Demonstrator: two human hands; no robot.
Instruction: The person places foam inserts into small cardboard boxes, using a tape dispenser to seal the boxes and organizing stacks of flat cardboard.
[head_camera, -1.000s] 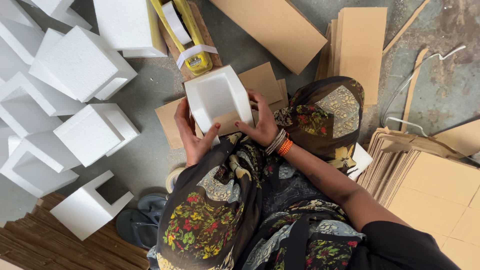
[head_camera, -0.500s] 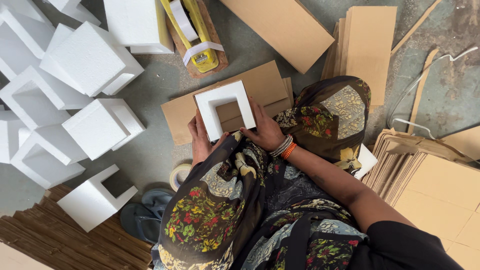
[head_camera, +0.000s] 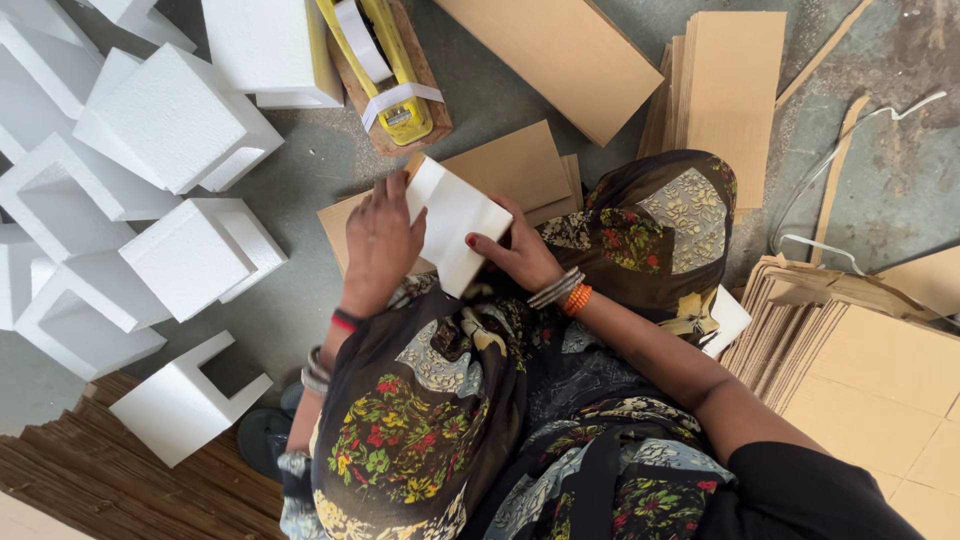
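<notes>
In the head view, at the centre of the frame, you are holding a white foam piece (head_camera: 455, 222) over flat cardboard sheets (head_camera: 505, 170): your left hand (head_camera: 382, 240) is pressing on its left side and your right hand (head_camera: 520, 252) is gripping its lower right edge. It seems you are turning it to position it; next, a steady grip is needed. More foam blocks (head_camera: 170, 120) are lying at the upper left on a grey concrete floor (head_camera: 300, 300), and a cardboard stack (head_camera: 860, 350) at the right.
</notes>
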